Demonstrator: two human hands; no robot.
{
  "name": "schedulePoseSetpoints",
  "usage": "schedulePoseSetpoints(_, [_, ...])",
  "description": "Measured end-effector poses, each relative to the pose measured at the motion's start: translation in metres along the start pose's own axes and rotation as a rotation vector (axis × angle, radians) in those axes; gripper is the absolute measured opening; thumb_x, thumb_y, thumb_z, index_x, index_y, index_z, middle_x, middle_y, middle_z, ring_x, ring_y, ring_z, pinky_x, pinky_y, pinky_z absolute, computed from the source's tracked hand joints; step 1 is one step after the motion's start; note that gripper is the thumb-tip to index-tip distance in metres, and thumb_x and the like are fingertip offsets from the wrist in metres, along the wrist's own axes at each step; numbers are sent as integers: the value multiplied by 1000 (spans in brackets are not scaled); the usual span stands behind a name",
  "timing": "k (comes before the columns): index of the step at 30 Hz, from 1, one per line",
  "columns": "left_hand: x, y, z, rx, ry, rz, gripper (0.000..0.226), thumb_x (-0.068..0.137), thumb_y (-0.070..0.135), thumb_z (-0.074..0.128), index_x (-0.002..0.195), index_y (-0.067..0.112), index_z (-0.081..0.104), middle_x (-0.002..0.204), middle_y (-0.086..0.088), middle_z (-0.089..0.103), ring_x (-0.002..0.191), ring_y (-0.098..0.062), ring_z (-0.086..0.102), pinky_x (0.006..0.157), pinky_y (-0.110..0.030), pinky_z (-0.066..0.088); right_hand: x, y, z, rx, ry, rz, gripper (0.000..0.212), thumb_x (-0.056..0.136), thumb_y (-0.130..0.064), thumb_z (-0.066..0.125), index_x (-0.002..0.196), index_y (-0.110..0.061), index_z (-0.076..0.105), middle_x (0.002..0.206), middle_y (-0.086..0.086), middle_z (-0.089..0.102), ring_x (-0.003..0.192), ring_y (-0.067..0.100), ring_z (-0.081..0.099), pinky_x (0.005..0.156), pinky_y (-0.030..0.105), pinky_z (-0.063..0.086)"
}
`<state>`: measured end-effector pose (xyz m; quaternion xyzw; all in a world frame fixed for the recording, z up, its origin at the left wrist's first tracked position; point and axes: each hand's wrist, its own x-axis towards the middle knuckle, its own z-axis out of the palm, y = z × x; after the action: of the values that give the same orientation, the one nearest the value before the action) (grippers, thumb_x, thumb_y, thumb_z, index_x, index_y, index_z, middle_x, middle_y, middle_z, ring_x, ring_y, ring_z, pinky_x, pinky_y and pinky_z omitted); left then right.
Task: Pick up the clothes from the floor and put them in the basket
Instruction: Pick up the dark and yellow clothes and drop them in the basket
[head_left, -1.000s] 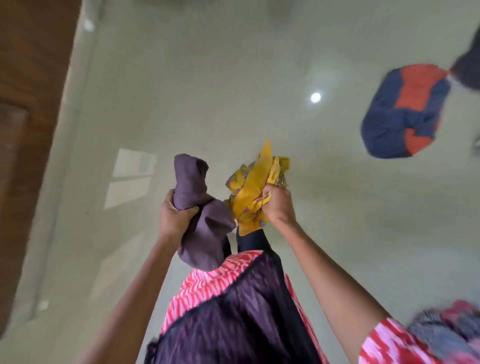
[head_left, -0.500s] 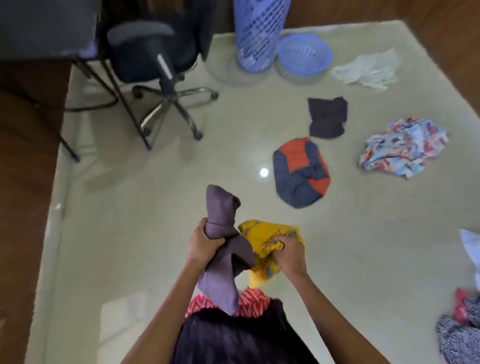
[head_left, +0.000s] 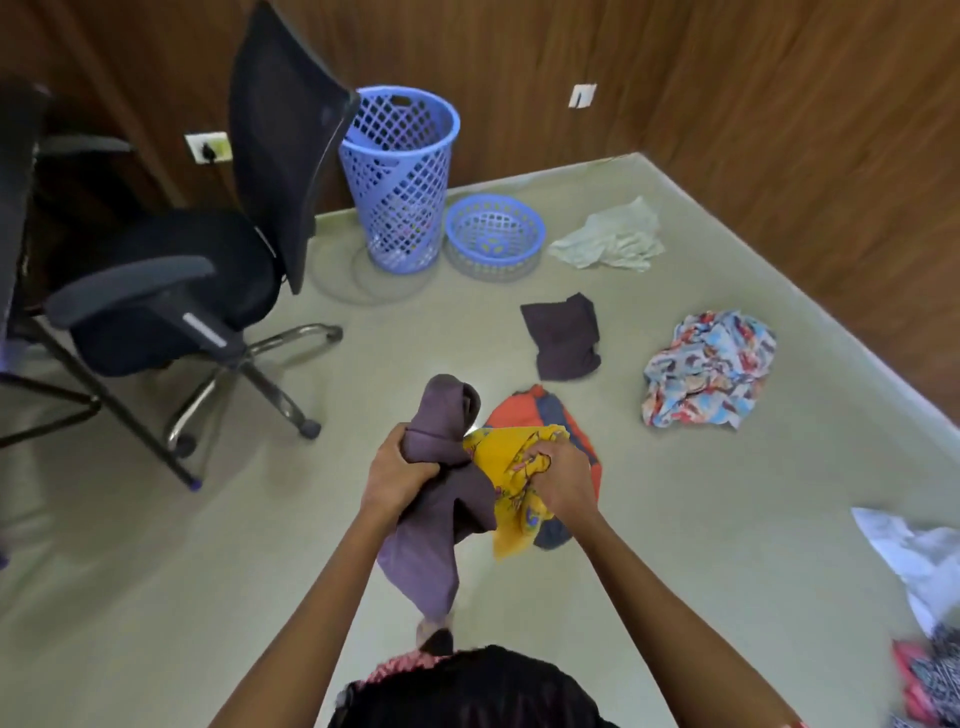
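Left hand: grip closed around the purple cloth, fingers curled over its bunched middle.
Right hand: grip closed on the yellow cloth, fingers dug into the crumpled fabric.
Purple cloth: held above the floor; the short end stands up over the fist and the long end hangs below it. It touches the yellow cloth.
Yellow cloth: printed and crumpled, just right of the purple cloth, with one corner hanging down.
Tall basket: blue plastic lattice, upright by the wooden wall, well apart from both hands. Something lies at its bottom, too small to tell.
Low basket: blue, round, just beside the tall basket on its right.
Orange and navy garment: on the floor, partly hidden behind the hands and the yellow cloth.
Dark cloth: on the floor, between the low basket and the orange and navy garment.
Patterned cloth: many colours, crumpled, on the floor right of the dark cloth.
Pale cloth: on the floor near the wall, right of the low basket.
White cloth: on the floor at the right edge, cut off by the frame.
Red and black cloth: bottom right corner, blurred.
Chair: black office chair on castors, at the left; its backrest overlaps the tall basket's rim in this view.
Floor: pale green, glossy.
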<state>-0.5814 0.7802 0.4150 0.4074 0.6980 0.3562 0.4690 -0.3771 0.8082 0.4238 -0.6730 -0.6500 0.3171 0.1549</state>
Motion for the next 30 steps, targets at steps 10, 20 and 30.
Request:
schedulePoseSetpoints(10, [214, 124, 13, 42, -55, 148, 48, 53, 15, 57, 100, 25, 57, 95, -2, 66, 86, -19, 61, 65, -17, 44, 221, -35, -51, 143, 166, 38, 38, 62, 11, 51, 77, -14, 75, 97, 10, 65, 92, 28, 60, 67, 25, 38])
schedulePoseSetpoints(20, [409, 245, 19, -30, 77, 129, 39, 51, 15, 58, 87, 29, 61, 84, 0, 67, 76, -17, 60, 73, -34, 49, 451, -90, -115, 186, 237, 27, 37, 66, 14, 51, 84, -9, 73, 102, 12, 62, 97, 27, 57, 64, 17, 27])
schedulePoseSetpoints(30, [617, 337, -5, -258, 248, 111, 35, 62, 7, 57, 79, 36, 63, 88, 2, 69, 89, -24, 65, 84, -43, 55, 668, -180, -137, 195, 294, -119, 44, 61, 18, 45, 78, -13, 71, 95, 8, 57, 96, 29, 57, 71, 28, 43])
